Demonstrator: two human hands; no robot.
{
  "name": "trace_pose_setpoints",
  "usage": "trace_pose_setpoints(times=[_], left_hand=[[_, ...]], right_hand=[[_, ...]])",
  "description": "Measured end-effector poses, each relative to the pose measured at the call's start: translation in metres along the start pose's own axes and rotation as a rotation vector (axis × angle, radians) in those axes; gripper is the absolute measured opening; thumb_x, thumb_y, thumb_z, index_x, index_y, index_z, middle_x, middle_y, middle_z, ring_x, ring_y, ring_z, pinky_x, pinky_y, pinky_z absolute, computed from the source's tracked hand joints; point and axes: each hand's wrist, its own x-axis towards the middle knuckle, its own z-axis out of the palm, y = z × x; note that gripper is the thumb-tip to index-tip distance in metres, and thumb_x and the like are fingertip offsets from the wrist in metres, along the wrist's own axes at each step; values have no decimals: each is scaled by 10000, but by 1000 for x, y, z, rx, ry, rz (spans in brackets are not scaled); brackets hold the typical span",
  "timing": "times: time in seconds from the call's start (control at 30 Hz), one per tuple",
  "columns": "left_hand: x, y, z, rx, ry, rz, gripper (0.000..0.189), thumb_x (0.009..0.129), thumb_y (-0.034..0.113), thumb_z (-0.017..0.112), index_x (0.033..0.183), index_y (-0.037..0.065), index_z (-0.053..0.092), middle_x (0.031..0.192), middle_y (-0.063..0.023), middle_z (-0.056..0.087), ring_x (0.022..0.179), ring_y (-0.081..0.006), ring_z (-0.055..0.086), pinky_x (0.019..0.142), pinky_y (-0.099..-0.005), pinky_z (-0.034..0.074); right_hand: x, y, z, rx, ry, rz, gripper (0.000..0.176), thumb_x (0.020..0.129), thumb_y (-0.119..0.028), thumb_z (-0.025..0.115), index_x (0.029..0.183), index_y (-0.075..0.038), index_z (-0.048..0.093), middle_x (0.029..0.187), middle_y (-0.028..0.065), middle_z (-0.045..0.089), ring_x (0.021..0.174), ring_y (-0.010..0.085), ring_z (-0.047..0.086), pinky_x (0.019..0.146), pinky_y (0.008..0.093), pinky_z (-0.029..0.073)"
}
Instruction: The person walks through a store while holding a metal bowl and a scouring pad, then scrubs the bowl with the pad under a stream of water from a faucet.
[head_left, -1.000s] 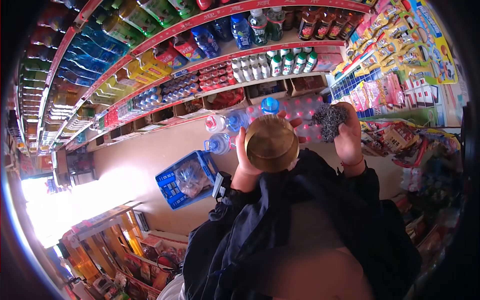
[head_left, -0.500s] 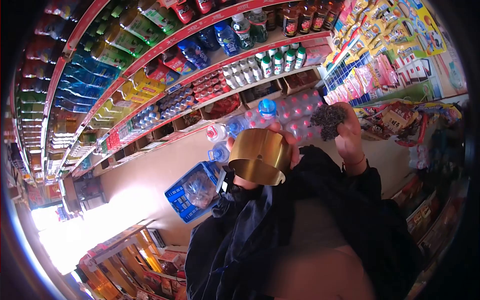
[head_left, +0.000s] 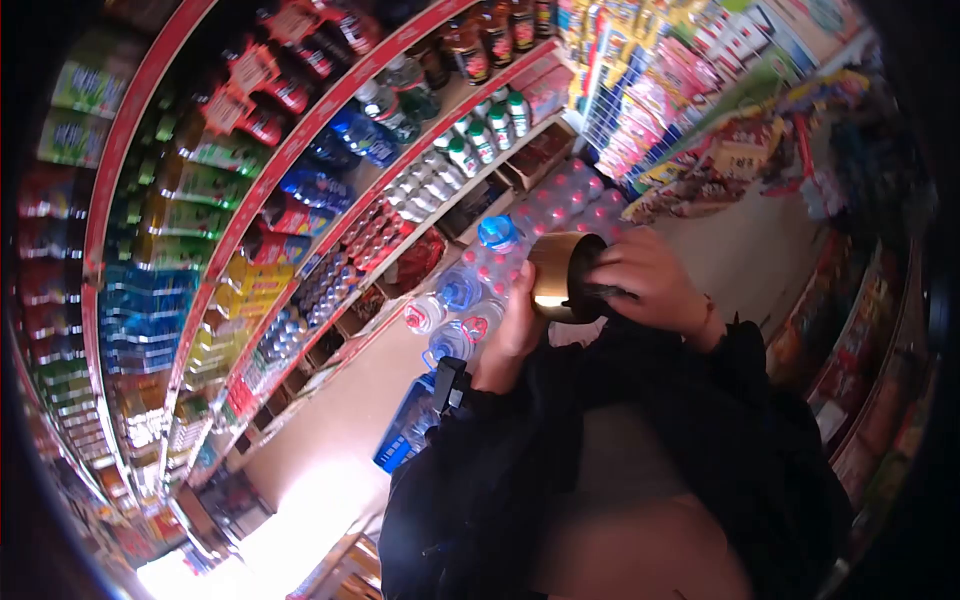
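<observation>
A gold-coloured metal ring or cup (head_left: pixel 555 270) is held in front of the body, its dark opening turned to the right. My left hand (head_left: pixel 518 320) wraps round its left side, with the thumb along the outer wall. At the opening, my right hand (head_left: pixel 645 280) has its bent fingers inside the rim. Something dark shows at those fingertips; the scouring ball seen earlier is mostly hidden there.
Shelves of bottled drinks (head_left: pixel 365 135) curve along the left and top. Large water bottles (head_left: pixel 458 290) and wrapped bottle packs (head_left: pixel 560 205) stand on the floor beyond my hands. A blue crate (head_left: pixel 400 430) is at lower left, snack bags (head_left: pixel 735 155) at upper right.
My right hand has moved left and down to the gold piece, bringing the dark scouring ball to its opening. The gold piece has turned sideways and shifted right. The camera view has rotated.
</observation>
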Motion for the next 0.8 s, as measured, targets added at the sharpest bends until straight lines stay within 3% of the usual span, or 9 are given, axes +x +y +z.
trace_pose_setpoints(times=[0.03,0.1,0.3,0.37,0.5,0.57,0.63,0.7,0.8], left_hand=[[1,-5,3,3,-17,-29,604,920,484,304,1303,18,331,1247,-134,469,1143,-227,475,958,-358,386],[3,-14,8,160,73,-132,575,930,470,290,1299,32,343,1227,-124,480,1145,-216,470,952,-350,390],[11,-27,7,92,63,-256,531,936,444,284,1301,61,338,1192,-111,487,1079,-215,510,916,-340,415],[14,-34,5,190,93,-144,521,938,437,266,1276,55,368,1156,-103,519,1053,-220,531,894,-346,430],[14,-43,5,230,116,-293,480,942,397,271,1250,54,407,1141,-93,534,1040,-192,541,885,-333,434],[16,-51,6,236,109,-286,475,943,396,266,1229,58,437,1125,-88,549,1029,-184,549,882,-327,436],[16,-55,11,270,137,-211,457,935,406,302,1190,65,469,1123,-79,560,1022,-191,559,852,-332,456],[19,-59,14,252,141,-210,474,934,422,289,1197,67,463,1135,-79,552,1020,-200,558,861,-339,449],[23,-56,22,218,176,-140,520,931,448,257,1204,53,458,1141,-86,550,1026,-209,550,894,-341,422]], right_hand=[[-5,2,5,-355,-131,-128,244,620,-35,636,858,-60,591,833,70,550,818,239,539,738,334,424],[-22,13,20,-313,-151,-82,255,573,-35,635,819,-68,579,799,66,549,809,258,535,704,351,433],[-51,15,35,87,33,253,194,603,-28,611,787,-69,568,796,75,546,804,273,533,694,373,447],[-61,27,40,-122,-103,39,196,619,-15,592,808,-63,575,835,79,552,848,271,536,722,375,446],[-76,26,33,-325,-166,26,210,628,-1,573,829,-63,585,881,84,559,904,261,536,755,378,442],[-80,19,32,-236,-106,97,194,604,16,570,792,-25,541,857,82,557,890,280,516,766,369,435],[-84,14,27,-91,-74,202,194,681,7,571,872,-14,540,884,105,551,893,279,521,769,368,434],[-83,6,16,398,-70,469,238,763,-32,572,995,-5,525,945,126,548,926,289,523,790,352,429],[-92,9,17,497,68,394,277,793,-27,549,1069,-12,519,1014,134,549,953,280,534,816,338,429]])
